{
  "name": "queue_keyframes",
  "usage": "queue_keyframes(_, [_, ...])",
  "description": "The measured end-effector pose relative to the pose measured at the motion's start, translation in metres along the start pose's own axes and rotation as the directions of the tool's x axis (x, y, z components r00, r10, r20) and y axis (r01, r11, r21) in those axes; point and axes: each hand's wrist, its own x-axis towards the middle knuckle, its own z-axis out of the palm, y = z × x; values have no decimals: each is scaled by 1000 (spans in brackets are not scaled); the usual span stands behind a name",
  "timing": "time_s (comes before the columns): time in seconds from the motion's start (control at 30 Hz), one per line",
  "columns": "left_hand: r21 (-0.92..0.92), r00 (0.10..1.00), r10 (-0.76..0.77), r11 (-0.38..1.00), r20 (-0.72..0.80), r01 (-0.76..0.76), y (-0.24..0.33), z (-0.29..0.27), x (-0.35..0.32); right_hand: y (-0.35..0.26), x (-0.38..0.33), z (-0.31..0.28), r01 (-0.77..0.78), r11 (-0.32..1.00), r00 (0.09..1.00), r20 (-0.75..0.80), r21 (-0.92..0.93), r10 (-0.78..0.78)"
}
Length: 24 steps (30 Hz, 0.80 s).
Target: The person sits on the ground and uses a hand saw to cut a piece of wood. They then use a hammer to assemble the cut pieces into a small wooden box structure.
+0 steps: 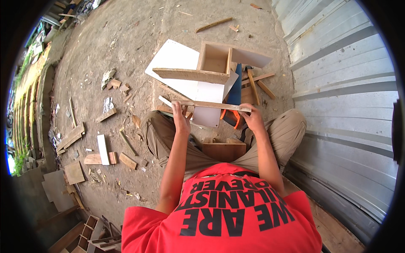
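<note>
My left hand (181,120) and my right hand (254,119) are closed on the two ends of a narrow wooden board (211,105), held level above my lap. A pale square panel (206,116) shows just below the board; whether the two are joined, I cannot tell. Beyond it stands a wooden box frame (216,60) with a compartment, and a long curved-looking plank (190,75) runs along its near side. White sheets (175,57) lie under the frame. Near my right hand is a handsaw with a blue blade (235,89) and an orange handle (230,119), partly hidden behind the board.
A hammer (253,86) and wooden sticks (265,89) lie right of the saw. A brown wooden block (224,152) sits between my legs. Wood offcuts (99,158) litter the ground at left. Corrugated metal sheeting (344,80) closes off the right side.
</note>
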Motion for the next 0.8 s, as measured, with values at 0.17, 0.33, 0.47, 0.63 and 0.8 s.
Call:
queue_keyframes(0.17, [121, 998, -52, 991, 32, 48, -7, 3, -3, 8, -7, -6, 22, 996, 998, -62, 83, -17])
queue_keyframes(0.33, [589, 999, -5, 808, 54, -28, -9, 23, 3, 22, -5, -12, -89, 976, 981, -154, 197, 121])
queue_keyframes(0.47, [640, 993, 78, 759, 87, -116, -13, 27, 9, 27, -5, -14, -131, 975, 976, -146, 182, 159])
queue_keyframes(0.63, [680, 976, 11, 715, 216, -159, 20, 23, -16, 31, -13, -14, -141, 968, 972, -157, 207, 175])
queue_keyframes(0.8, [614, 983, 46, 776, 180, -149, 8, 21, -16, 17, -15, -14, -151, 955, 968, -157, 255, 196])
